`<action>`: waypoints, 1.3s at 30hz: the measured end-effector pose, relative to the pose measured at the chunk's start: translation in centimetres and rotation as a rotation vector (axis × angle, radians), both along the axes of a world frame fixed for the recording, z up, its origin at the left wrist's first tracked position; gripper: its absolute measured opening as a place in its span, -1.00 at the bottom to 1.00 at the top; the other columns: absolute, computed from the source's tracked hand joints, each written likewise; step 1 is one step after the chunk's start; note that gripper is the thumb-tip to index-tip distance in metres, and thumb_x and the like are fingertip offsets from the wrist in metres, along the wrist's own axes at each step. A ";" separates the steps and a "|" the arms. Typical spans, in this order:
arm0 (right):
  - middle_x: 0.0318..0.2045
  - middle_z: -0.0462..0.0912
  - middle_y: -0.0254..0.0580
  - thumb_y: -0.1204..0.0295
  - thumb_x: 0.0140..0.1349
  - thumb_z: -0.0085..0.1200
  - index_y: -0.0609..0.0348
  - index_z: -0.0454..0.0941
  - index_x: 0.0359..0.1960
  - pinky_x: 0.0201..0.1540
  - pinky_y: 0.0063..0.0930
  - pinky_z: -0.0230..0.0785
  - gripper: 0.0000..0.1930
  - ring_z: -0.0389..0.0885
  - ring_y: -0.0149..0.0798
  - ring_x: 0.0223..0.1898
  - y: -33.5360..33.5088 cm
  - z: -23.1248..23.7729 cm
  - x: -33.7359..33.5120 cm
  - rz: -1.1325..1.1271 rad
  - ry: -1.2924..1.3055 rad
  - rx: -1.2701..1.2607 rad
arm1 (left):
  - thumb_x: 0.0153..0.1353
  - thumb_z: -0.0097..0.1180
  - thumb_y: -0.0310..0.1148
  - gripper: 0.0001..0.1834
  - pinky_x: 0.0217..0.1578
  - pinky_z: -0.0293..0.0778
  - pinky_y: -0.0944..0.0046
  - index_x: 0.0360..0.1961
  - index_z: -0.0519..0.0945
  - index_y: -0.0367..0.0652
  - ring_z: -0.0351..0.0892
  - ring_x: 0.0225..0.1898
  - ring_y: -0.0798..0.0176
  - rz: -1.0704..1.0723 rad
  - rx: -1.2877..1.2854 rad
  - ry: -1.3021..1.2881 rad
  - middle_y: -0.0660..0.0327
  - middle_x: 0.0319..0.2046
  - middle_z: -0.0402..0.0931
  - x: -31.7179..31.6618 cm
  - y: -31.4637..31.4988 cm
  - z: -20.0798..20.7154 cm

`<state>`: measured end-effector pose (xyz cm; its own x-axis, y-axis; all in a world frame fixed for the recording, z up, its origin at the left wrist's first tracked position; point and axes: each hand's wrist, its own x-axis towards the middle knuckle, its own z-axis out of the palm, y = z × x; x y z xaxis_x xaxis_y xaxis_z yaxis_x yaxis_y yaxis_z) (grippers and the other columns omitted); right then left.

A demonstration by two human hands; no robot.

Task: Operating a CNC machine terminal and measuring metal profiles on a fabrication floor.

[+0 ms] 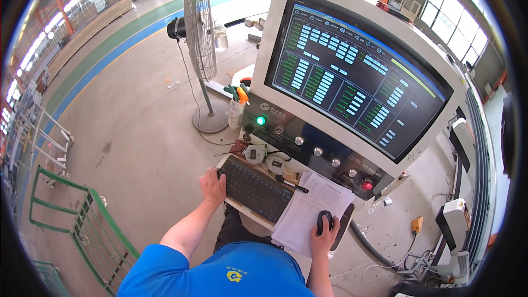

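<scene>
My right hand is closed over a black computer mouse, which sits on a stack of printed paper sheets. My left hand is at the left end of a black keyboard, its fingers bent around the edge of the keyboard tray. A black marker pen lies between the keyboard and the papers. Behind the keyboard are two pale tape measures, one on the left and one on the right. Above them, a large monitor shows tables of green and white fields.
The control panel carries a lit green lamp, several silver knobs and a red button. A cup of tools stands by a pedestal fan. On the left is a green metal cart; cables trail at lower right.
</scene>
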<state>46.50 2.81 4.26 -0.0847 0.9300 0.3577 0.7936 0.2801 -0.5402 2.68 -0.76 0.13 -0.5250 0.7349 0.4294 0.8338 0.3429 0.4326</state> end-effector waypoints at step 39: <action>0.32 0.39 0.19 0.46 0.09 0.28 0.04 0.60 0.17 0.33 0.09 0.29 -0.48 0.39 0.26 0.29 0.0 0.1 0.2 -0.147 -0.004 0.033 | 0.55 -0.13 -0.10 -0.56 0.15 0.35 -0.11 0.23 0.46 -0.15 0.50 0.14 -0.20 0.009 -0.070 -0.062 0.00 0.17 0.53 -0.6 0.1 -1.3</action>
<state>46.73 2.83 4.36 0.0501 0.9202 0.3883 0.8296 0.1782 -0.5292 2.10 -0.70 -1.12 -0.5558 0.7570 0.3437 0.8029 0.3815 0.4581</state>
